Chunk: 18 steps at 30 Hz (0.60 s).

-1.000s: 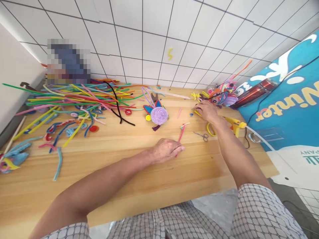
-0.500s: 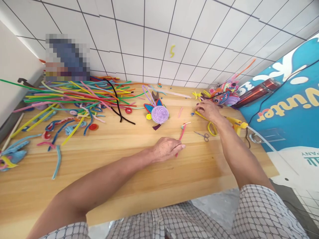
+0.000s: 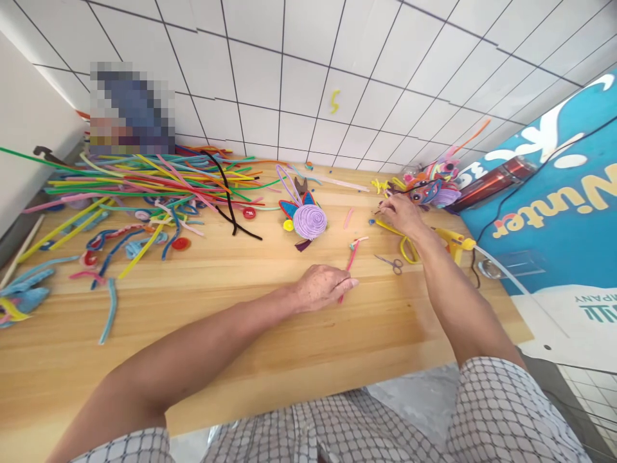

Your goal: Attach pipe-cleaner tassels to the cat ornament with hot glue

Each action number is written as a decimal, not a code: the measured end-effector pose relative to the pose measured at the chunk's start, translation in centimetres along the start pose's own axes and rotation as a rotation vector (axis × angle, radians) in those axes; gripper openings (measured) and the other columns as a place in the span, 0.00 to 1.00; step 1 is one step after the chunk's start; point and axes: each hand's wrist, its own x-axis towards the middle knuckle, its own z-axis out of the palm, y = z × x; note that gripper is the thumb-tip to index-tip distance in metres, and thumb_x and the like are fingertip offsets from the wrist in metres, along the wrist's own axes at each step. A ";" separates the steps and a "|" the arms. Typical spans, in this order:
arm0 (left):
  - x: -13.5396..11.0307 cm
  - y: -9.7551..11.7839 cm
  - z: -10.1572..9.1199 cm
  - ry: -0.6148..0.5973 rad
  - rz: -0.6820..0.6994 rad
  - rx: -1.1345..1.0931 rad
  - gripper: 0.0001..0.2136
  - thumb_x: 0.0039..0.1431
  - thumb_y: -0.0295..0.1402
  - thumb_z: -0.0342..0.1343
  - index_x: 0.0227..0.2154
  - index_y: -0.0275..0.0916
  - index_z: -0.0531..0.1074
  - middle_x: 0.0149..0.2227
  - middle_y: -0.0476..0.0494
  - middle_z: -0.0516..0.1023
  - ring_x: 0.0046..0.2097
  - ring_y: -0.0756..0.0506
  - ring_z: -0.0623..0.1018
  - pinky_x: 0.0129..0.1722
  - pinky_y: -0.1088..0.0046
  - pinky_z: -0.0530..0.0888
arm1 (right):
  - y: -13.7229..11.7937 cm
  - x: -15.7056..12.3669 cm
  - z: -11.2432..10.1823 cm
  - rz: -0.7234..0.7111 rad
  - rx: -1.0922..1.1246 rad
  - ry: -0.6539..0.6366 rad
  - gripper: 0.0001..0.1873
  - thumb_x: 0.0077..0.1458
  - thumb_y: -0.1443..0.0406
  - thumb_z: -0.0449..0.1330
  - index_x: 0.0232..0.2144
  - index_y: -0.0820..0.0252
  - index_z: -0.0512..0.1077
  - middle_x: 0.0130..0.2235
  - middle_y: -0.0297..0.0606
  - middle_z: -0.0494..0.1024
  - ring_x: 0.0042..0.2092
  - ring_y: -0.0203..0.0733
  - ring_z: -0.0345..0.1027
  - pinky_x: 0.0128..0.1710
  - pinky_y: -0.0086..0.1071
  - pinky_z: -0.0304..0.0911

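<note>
My left hand (image 3: 324, 287) is closed on a pink pipe cleaner (image 3: 352, 257), which sticks out above and below the fingers and has pale bits at its upper end. My right hand (image 3: 401, 215) reaches to the far right, fingertips bent together low over the table; whatever they pinch is too small to make out. A yellow-handled tool (image 3: 409, 249) lies partly under that hand. Nearby are small scissors (image 3: 396, 265) and a blue bead (image 3: 371, 222). Between the hands and the wall sits a coiled purple pipe-cleaner figure (image 3: 310, 222) with red-and-blue ears.
Many coloured pipe cleaners (image 3: 144, 183) are heaped at the left, with red buttons (image 3: 181, 244) beside them. Pliers (image 3: 301, 185) lie behind the purple figure. At the right are a yellow glue gun (image 3: 453, 241), finished colourful figures (image 3: 436, 186) and a red flask (image 3: 496, 183).
Almost nothing differs. The view has shifted slightly; both hands stay at their places, the left still on the pink pipe cleaner.
</note>
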 end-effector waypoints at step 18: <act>0.0 -0.1 0.1 0.019 0.004 -0.029 0.24 0.81 0.45 0.43 0.32 0.39 0.74 0.32 0.44 0.80 0.37 0.44 0.81 0.38 0.70 0.71 | -0.2 1.1 -1.2 0.086 -0.013 0.150 0.06 0.66 0.66 0.57 0.38 0.56 0.75 0.48 0.50 0.82 0.54 0.55 0.74 0.58 0.49 0.68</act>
